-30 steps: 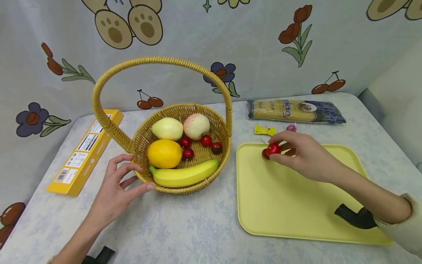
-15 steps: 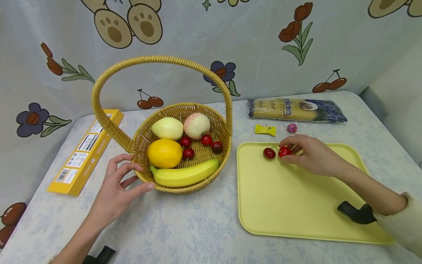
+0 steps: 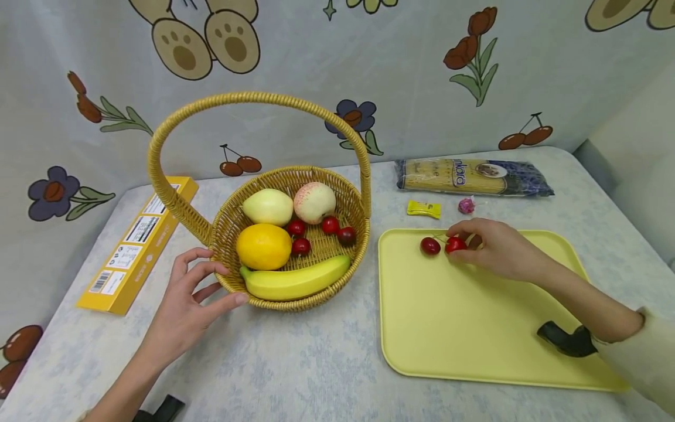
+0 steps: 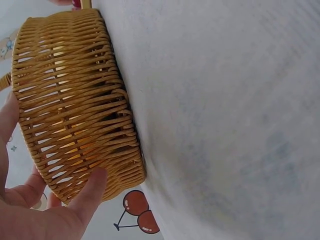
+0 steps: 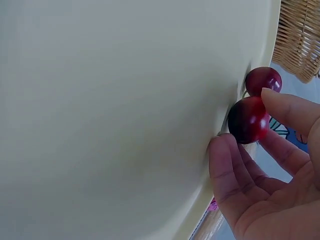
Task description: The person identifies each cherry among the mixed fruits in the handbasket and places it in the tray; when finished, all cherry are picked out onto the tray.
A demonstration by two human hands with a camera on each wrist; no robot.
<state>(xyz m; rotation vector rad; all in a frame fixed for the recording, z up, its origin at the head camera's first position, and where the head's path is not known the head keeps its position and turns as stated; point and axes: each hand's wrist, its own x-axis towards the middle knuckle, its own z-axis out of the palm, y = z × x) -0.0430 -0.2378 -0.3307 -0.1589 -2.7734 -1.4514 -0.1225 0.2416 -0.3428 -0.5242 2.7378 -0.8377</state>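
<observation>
In the head view my right hand (image 3: 495, 249) pinches a bright red cherry (image 3: 454, 244) between thumb and fingertips, low over the yellow tray (image 3: 474, 328) near its far left corner. A darker cherry (image 3: 429, 246) lies just left of it, with a thin green stem between them. The right wrist view shows the held cherry (image 5: 248, 120) against the thumb, its neighbour (image 5: 263, 81) close behind. My left hand (image 3: 184, 310) holds the near left side of a wicker basket (image 3: 300, 305). In the left wrist view, fingertips rest on the basket's rim and outer wall (image 4: 75, 110).
Inside the basket are a banana (image 3: 297, 280), a lemon (image 3: 263, 246), a pear (image 3: 268, 206), a peach (image 3: 314, 202) and several cherries. A yellow box (image 3: 139, 246) lies left. Behind the tray are a pasta pack (image 3: 471, 177), a yellow wrapped candy (image 3: 423, 209) and a pink candy (image 3: 466, 205).
My right hand has moved a little right and lower with the cherry, uncovering the darker one beside it. Over the last half second it is nearly still. The left hand has stayed on the basket.
</observation>
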